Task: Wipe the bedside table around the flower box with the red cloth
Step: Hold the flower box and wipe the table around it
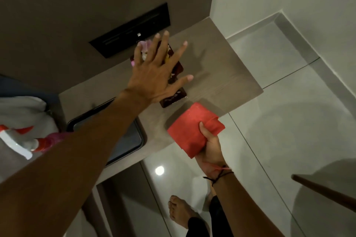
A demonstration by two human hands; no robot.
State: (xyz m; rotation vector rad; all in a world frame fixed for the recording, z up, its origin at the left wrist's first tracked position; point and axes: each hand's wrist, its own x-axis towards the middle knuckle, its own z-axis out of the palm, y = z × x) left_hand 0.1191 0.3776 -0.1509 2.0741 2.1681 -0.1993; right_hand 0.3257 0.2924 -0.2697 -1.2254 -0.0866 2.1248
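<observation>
The left hand (154,75) hovers spread over the flower box (173,96) — holding nothing. The right hand (210,150) grips the folded red cloth (190,129) at the table (221,67) edge.

The left hand (154,75) covers most of the flower box (173,96). The left arm hides part of the tray (133,136). The frame's left edge crops the spray bottle (21,142).

No readable text, pale marks on the flower box (174,98) front too blurred
</observation>
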